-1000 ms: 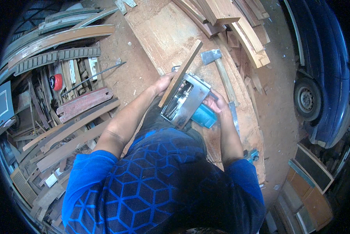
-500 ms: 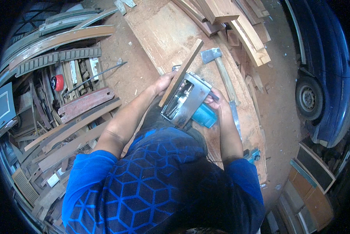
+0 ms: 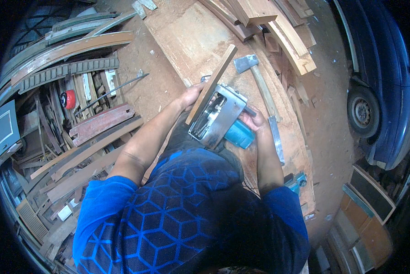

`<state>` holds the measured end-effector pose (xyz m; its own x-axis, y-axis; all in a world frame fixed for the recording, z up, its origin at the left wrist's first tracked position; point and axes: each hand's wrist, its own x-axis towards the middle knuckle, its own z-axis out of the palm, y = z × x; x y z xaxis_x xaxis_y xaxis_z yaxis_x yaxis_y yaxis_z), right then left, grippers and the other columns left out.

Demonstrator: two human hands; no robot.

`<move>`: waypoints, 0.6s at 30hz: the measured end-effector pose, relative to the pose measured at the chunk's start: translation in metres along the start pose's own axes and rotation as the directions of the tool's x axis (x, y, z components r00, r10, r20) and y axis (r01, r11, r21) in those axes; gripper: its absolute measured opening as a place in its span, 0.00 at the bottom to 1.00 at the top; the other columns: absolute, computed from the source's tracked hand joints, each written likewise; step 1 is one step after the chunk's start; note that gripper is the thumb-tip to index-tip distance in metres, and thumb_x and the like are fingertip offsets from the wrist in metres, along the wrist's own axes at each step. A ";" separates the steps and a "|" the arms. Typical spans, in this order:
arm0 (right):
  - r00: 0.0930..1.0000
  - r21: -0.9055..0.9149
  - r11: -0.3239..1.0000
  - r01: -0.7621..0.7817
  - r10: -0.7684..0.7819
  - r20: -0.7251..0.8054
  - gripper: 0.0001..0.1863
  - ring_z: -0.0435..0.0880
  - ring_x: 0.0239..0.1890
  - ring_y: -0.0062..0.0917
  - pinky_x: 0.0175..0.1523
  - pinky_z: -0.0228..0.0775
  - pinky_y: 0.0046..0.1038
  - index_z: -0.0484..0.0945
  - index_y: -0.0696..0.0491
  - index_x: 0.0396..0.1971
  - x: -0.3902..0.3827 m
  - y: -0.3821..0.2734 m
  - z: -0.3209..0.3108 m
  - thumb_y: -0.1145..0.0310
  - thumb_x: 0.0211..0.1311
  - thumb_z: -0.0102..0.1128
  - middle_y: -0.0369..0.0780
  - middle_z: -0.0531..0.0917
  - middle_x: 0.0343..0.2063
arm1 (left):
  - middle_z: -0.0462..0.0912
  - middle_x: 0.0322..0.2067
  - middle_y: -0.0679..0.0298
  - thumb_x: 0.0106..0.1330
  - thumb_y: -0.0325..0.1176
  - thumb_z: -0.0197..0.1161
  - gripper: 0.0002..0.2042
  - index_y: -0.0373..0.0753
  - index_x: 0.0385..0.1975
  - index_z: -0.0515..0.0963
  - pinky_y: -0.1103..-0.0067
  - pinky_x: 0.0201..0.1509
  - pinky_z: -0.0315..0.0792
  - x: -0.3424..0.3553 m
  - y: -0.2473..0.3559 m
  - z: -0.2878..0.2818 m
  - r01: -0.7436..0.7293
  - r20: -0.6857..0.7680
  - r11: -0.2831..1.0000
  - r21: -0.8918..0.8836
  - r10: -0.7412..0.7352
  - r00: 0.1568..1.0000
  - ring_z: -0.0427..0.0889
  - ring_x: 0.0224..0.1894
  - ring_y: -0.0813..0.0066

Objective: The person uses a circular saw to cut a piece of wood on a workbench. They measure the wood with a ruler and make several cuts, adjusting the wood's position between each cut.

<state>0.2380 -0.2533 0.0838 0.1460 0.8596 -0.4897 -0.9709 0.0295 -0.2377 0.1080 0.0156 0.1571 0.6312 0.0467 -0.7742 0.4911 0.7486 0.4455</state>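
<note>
A teal power saw is turned with its metal base plate upward, showing an opening with metal parts inside. A narrow wooden strip lies slanted along the plate's left side. My left hand is closed at the saw's left end, beside the strip, its fingertips partly hidden behind the wood. My right hand grips the dark handle on the right side. Just beyond, on the sawdust-covered board, lie an axe and a long flat metal blade.
Stacked cut timber is at the board's far right. A teal tool sits by my right elbow. Scrap wood and a red round object fill the left. A blue car stands right, framed panels below it.
The view has shifted very slightly; the saw and strip stay in much the same position, with both hands holding as before.
</note>
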 end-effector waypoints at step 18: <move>0.929 0.020 0.935 -0.355 0.350 0.121 0.17 0.72 0.19 0.15 0.26 0.67 0.19 0.80 0.54 0.46 0.024 -0.027 -0.012 0.57 0.75 0.49 0.36 0.83 0.29 | 0.85 0.37 0.58 0.79 0.44 0.46 0.19 0.34 0.54 0.75 0.76 0.38 0.84 -0.009 0.009 0.012 0.014 0.034 0.997 0.081 -0.017 0.999 0.87 0.35 0.73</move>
<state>0.2702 -0.2398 0.0689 -0.2275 0.8704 -0.4367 -0.9630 -0.2675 -0.0314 0.1144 0.0139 0.1737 0.6431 0.0113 -0.7657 0.5471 0.6928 0.4698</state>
